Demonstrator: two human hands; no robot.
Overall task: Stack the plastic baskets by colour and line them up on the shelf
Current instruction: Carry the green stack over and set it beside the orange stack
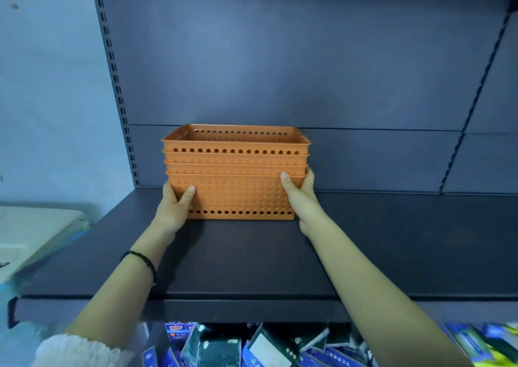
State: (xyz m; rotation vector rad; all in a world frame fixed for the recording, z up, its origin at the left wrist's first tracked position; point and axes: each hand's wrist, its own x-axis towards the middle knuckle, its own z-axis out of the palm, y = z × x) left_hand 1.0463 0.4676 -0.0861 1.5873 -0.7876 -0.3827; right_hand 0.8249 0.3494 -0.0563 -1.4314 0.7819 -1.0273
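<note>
Left hand and right hand clasped the ends of the nested orange perforated plastic baskets standing on the dark matte shelf, packaged goods jumbled below.

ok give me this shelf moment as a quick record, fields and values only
item: orange basket stack, four nested
location: dark shelf, towards the back panel, upright
left hand: gripping the stack's left end, thumb on the front face
right hand: gripping the right end, thumb near the lowest basket's rim
left wrist: black band
other colours: none in view
below shelf: packaged goods
</note>
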